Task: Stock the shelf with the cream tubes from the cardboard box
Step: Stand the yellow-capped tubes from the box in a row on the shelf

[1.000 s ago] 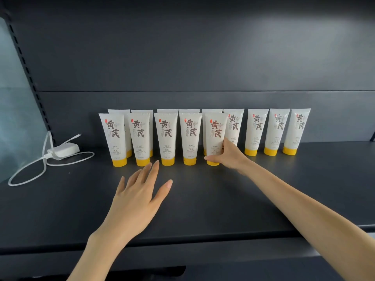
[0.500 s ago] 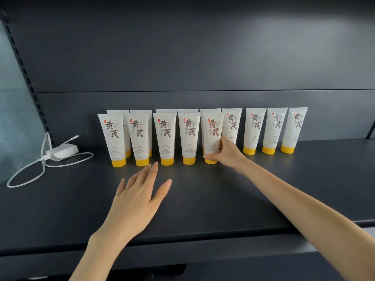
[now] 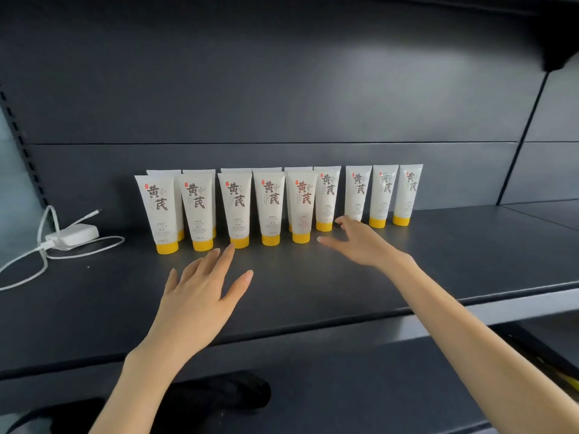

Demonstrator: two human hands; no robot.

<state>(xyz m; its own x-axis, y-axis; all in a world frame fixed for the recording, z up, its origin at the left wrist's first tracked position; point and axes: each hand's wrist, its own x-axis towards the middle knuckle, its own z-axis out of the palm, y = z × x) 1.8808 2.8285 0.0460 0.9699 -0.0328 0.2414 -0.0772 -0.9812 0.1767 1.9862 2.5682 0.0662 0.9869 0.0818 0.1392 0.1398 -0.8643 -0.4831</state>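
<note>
Since half a second ago the right hand [image 3: 360, 242] has come off the fifth front tube [image 3: 301, 203], which it had been gripping low down; that tube now stands alone on its yellow cap. At far left a white charger [image 3: 73, 234] lies on the dark shelf [image 3: 313, 292], its cable [image 3: 22, 267] looping around it. Next come the cream tubes [image 3: 235, 205], all upright on their caps: five in a front row, five more right behind them (only tops and edges show), then four continuing the back line to the right. The left hand [image 3: 200, 296] is over the shelf before the third front tube, fingers straight and spread, holding nothing, fingertips just short of the cap. The right hand is just right of the fifth front tube, fingers loosely apart and empty; whether it touches the shelf I cannot tell.
</note>
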